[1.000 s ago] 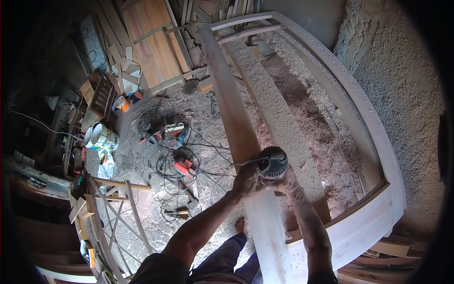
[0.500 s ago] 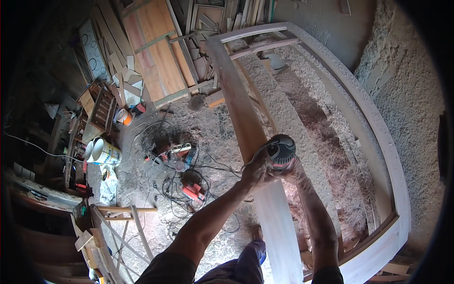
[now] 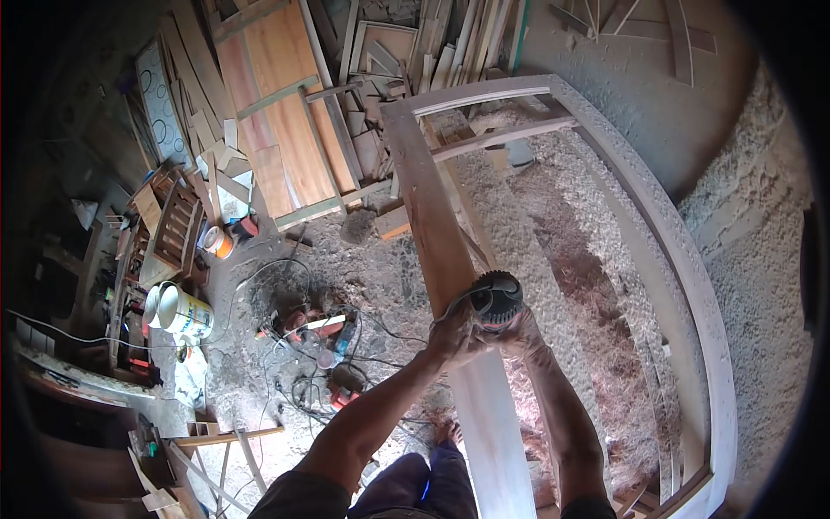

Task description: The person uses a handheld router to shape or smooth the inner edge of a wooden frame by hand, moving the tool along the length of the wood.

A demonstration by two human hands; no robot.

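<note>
A round dark power sander (image 3: 495, 298) rests on the long wooden rail (image 3: 432, 216) of a big curved wooden frame (image 3: 666, 233). My left hand (image 3: 453, 333) grips the sander's near left side. My right hand (image 3: 519, 333) holds it from the near right. Both forearms reach up from the lower edge. The rail looks pale and smooth near me (image 3: 493, 432) and redder farther away. The sander's cord runs off to the left.
Wood shavings (image 3: 596, 285) cover the ground inside the frame. Left of the rail lie tangled cables and power tools (image 3: 324, 333), a white bucket (image 3: 177, 309) and a small can (image 3: 216, 240). Planks and boards (image 3: 285, 130) are stacked at the back.
The sander and both hands have slid farther away along the rail. My view has tipped forward, showing more of the frame's far end and the stacked planks.
</note>
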